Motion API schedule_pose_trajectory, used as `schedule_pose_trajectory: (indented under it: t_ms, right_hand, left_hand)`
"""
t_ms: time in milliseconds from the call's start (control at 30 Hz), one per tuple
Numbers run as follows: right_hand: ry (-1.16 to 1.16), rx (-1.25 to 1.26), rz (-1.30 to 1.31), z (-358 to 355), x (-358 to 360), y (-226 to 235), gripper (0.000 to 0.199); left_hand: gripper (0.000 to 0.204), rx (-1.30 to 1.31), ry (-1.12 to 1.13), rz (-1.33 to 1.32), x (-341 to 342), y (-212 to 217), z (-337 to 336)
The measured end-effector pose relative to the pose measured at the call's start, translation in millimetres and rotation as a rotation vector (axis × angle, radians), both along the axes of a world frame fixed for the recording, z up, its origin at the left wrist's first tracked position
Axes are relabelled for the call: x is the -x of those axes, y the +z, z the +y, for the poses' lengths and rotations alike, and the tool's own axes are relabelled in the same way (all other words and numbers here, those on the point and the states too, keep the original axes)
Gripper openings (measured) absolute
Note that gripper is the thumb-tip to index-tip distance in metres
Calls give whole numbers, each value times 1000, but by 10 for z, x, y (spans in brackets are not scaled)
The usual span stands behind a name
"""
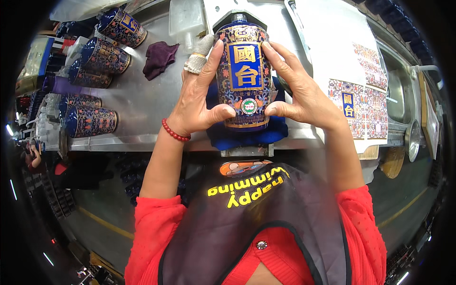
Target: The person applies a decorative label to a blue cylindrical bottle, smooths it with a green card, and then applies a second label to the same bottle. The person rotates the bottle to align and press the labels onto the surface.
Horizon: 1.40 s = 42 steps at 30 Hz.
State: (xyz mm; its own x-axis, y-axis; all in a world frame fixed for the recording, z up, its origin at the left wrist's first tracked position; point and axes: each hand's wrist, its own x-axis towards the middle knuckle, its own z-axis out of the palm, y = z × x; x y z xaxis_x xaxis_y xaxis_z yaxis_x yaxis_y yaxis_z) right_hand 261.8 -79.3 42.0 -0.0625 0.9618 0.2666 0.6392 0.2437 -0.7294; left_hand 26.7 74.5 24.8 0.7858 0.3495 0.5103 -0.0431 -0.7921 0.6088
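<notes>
A dark blue bottle (243, 97) with a floral pattern and a blue label framed in gold lies on a blue cloth pad (218, 138), its neck pointing away from me. My left hand (202, 92) grips its left side, thumb near the base and fingers along the edge. A grey-white knitted finger cover wraps one finger of this hand, and a red bead bracelet circles the wrist. From the other side my right hand (297, 90) grips the bottle, thumb low and fingertips beside the label's top corner. The underside of the bottle is hidden.
Several similar patterned bottles (105, 57) lie along the left of the metal table (156, 104). A crumpled dark purple cloth (160, 59) and a clear plastic container (186, 19) are nearby. Printed label sheets (375, 107) lie at the right, beside a metal basin (398, 90).
</notes>
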Motion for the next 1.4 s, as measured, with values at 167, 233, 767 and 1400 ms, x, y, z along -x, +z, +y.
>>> schedule_pose_trajectory:
  t_ms: [167, 233, 767, 1400]
  right_hand:
    - [11, -34, -11, -15, 26, 2, 111]
    - [11, -38, -15, -22, 29, 4, 112]
    - [40, 54, 51, -11, -11, 37, 116]
    - [23, 28, 83, 48, -33, 29, 114]
  left_hand:
    - [109, -84, -8, 5, 3, 41, 27]
    - [109, -73, -22, 19, 11, 57, 38]
    - [116, -74, 0, 97, 62, 70, 26]
    - [114, -11, 21, 93, 29, 124, 9]
